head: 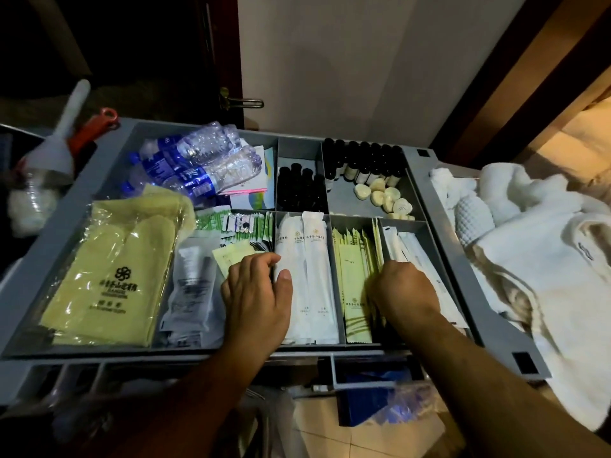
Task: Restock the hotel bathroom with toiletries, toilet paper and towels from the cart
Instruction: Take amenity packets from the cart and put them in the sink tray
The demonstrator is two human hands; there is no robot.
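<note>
A grey compartmented cart tray [439, 226] holds toiletries. My left hand [256, 292] rests on the edge of the white sachets [315, 259], thumb on top and fingers curled over the divider beside a pale yellow packet [234, 256]. My right hand [405, 289] is curled, knuckles up, fingers down among the pale green sachets [355, 279] and white slim packets [413, 246]; what it grips is hidden. Dark small bottles [363, 160] and round soaps [386, 196] fill the back compartments. White towels [529, 246] lie piled at the right.
Water bottles [195, 163] lie at the tray's back left. Yellow bagged cloths [112, 276] fill the left compartment, plastic-wrapped kits [190, 285] beside them. A brush and red-handled tool [89, 127] stand at far left. A door with a handle [241, 102] is behind the cart.
</note>
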